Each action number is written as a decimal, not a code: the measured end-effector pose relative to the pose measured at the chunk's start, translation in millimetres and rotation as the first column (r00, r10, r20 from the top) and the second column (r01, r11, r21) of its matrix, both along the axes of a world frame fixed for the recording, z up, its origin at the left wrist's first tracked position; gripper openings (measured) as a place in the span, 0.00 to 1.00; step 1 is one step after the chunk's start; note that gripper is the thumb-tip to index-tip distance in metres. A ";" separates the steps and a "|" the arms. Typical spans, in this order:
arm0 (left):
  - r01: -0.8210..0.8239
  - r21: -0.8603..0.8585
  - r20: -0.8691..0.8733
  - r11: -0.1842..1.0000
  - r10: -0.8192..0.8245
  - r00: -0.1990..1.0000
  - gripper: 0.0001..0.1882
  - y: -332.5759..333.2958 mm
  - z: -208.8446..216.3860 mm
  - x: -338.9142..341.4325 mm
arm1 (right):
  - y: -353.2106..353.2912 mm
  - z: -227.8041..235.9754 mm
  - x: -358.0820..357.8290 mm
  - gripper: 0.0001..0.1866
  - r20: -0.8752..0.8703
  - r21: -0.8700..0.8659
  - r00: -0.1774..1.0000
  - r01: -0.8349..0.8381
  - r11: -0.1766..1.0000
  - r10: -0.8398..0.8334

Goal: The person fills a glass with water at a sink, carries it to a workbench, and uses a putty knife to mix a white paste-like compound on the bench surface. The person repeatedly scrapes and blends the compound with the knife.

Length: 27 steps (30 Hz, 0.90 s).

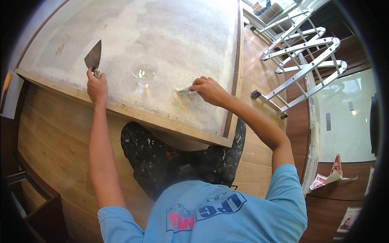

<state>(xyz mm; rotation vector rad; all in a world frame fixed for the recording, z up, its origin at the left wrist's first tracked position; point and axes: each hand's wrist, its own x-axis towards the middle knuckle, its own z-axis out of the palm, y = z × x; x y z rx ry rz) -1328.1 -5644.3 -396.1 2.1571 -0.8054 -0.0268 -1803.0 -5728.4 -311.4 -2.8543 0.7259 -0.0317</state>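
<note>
My left hand point(97, 86) is closed round the handle of a pointing trowel point(93, 56), its dark metal blade tilted up over the large pale panel point(178, 36). My right hand point(208, 90) is closed on a scraper point(185, 90); its edge meets the panel near a damp-looking, yellowish patch point(184, 99). Fingers hide most of the scraper's handle. Between my hands, a round clear shape point(144, 72) shows on the panel, with bright reflections; I cannot tell whether it is an object or a wet spot.
Wooden strips point(162, 123) edge the panel, close to my knees. A folded aluminium ladder point(308, 69) lies on the wood floor point(259, 170) at the right. Crumpled printed paper point(330, 176) lies beyond it. Dark furniture point(48, 210) stands at the lower left.
</note>
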 end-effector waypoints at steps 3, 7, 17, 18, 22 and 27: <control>-0.010 -0.015 -0.002 1.000 0.010 1.000 0.33 0.5 0.5 -0.3 | 26.3 -6.5 -18.7 0.21 0.043 -0.143 0.994 -0.092 0.985 0.099; 0.010 -0.006 -0.023 1.000 -0.010 1.000 0.34 0.3 -1.7 -0.2 | 48.5 -32.7 -40.9 0.26 0.006 -0.253 0.984 -0.170 0.952 0.177; -0.001 -0.010 0.016 1.000 0.002 1.000 0.34 -1.4 -3.5 2.8 | 8.2 -11.7 -34.1 0.23 -0.084 -0.194 0.977 -0.207 0.959 0.194; -0.008 -0.003 0.015 1.000 0.008 1.000 0.34 -0.8 -4.6 2.2 | 5.1 -13.3 -24.3 0.22 -0.047 -0.235 0.986 -0.167 0.958 0.160; -0.001 -0.025 0.001 1.000 0.001 1.000 0.34 0.1 -5.6 3.3 | 18.2 -23.7 -6.6 0.22 -0.063 -0.144 0.982 -0.187 0.972 0.179; -0.031 -0.020 -0.007 0.999 0.031 0.999 0.34 -0.4 -1.4 2.0 | 16.4 -11.2 -21.7 0.24 -0.221 -0.064 0.953 -0.229 0.971 0.210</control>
